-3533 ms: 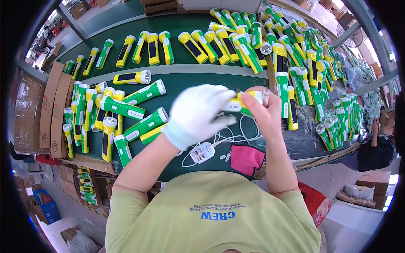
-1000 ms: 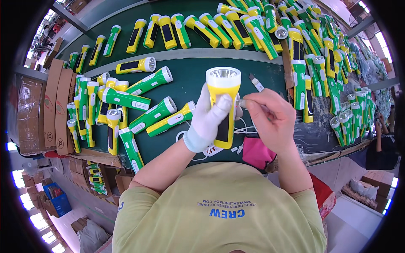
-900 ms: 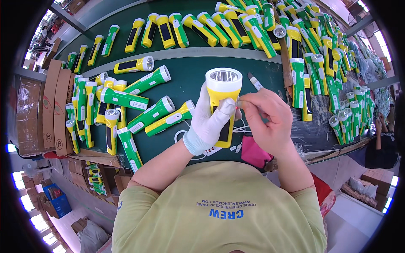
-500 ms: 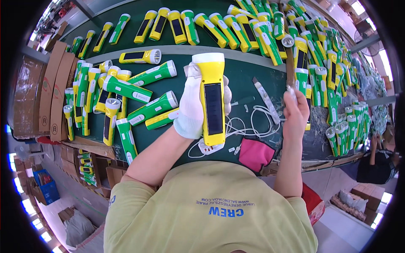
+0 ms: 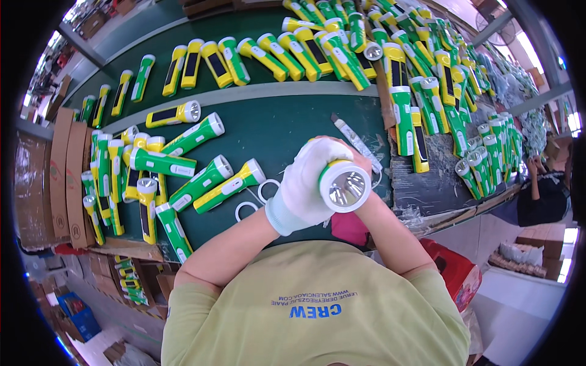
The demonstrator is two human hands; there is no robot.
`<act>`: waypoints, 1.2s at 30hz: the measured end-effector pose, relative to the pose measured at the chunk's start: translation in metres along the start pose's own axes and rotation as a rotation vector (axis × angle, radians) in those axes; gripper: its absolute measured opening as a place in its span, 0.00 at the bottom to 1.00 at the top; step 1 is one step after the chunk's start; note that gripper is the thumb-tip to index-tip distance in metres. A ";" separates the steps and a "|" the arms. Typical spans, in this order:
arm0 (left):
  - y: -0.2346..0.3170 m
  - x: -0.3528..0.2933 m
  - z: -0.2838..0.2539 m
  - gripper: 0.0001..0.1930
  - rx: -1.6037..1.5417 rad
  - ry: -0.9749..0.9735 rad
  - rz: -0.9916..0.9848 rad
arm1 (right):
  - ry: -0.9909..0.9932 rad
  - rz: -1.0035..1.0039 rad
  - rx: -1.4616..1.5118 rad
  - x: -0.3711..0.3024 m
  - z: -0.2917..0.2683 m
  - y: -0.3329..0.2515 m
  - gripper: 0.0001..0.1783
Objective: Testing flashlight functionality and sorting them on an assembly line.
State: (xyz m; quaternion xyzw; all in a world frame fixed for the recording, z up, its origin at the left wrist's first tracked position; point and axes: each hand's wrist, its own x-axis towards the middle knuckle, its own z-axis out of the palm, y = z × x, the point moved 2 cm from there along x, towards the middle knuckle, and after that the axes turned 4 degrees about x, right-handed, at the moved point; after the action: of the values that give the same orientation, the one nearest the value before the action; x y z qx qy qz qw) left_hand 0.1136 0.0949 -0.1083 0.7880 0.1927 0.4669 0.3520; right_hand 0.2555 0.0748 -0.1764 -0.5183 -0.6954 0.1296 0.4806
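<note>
My left hand [image 5: 305, 186], in a white glove, is wrapped round a yellow and green flashlight [image 5: 345, 188]. The flashlight's silver reflector and white rim face up toward me; its body is mostly hidden by the glove. My bare right hand [image 5: 362, 160] is just behind the flashlight, close against the glove. Its fingers are hidden, so what they hold does not show. Beyond the hands lies a flat pale tool with a dark tip [image 5: 355, 142]. A white cable [image 5: 245, 211] loops beside my left wrist, and a pink cloth [image 5: 349, 230] shows below the flashlight.
Several flashlights [image 5: 182, 166] are piled at the left beside upright brown cardboard [image 5: 61, 177]. A row of them [image 5: 220, 64] stretches behind a grey strip [image 5: 256, 91]. More flashlights [image 5: 421, 91] heap up at the right. Another person [image 5: 540, 195] is at the far right.
The flashlight has tipped from showing its dark panel to pointing its lens at me. My right hand has come in from the right to meet my left. The view has shifted.
</note>
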 end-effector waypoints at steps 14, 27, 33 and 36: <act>-0.027 0.004 -0.011 0.33 -0.461 0.042 -0.574 | -0.083 0.305 -0.302 0.018 -0.153 0.010 0.20; -0.082 -0.003 -0.042 0.30 -0.112 -0.040 -0.729 | 0.565 0.940 -0.778 0.063 -0.377 0.227 0.23; -0.203 0.012 -0.115 0.36 0.335 0.557 -0.611 | 0.615 0.673 -0.489 0.070 -0.354 0.237 0.15; -0.227 0.026 -0.127 0.34 0.081 0.645 -0.854 | 0.657 0.553 0.116 0.062 -0.304 0.178 0.14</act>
State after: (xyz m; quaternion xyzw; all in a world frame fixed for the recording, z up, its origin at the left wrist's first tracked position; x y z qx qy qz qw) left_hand 0.0217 0.3129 -0.2195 0.4692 0.6123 0.4926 0.4029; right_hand 0.6052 0.1068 -0.1110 -0.6709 -0.3321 0.1207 0.6520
